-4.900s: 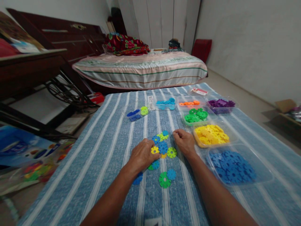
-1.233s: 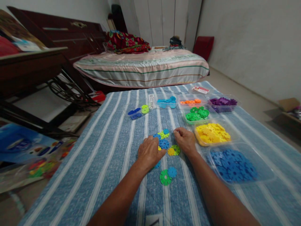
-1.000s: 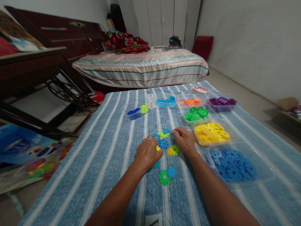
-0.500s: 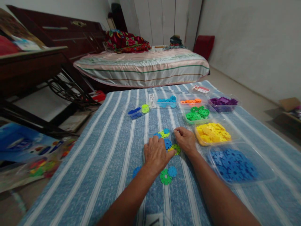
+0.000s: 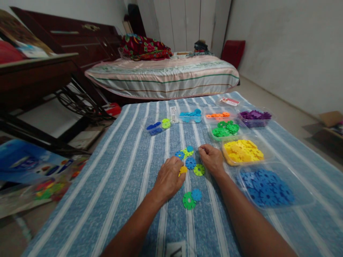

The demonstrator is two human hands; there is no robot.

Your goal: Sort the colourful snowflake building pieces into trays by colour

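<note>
A flat, toothed yellow plastic disc [image 5: 183, 170] is pinched in the grip of the left hand [image 5: 169, 177], low over the striped woven cloth [image 5: 125, 171]. The right hand [image 5: 211, 159] is curled closed beside a notched green disc [image 5: 199, 170]; whether anything is held cannot be told.

Dim, even indoor light, soft shadows, wide-angle bending and blur toward the edges.

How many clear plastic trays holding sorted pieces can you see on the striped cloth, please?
7: dark blue and lime tray, light blue tray, orange tray, purple tray, green tray, yellow tray, large blue tray. None looks hidden.
</note>
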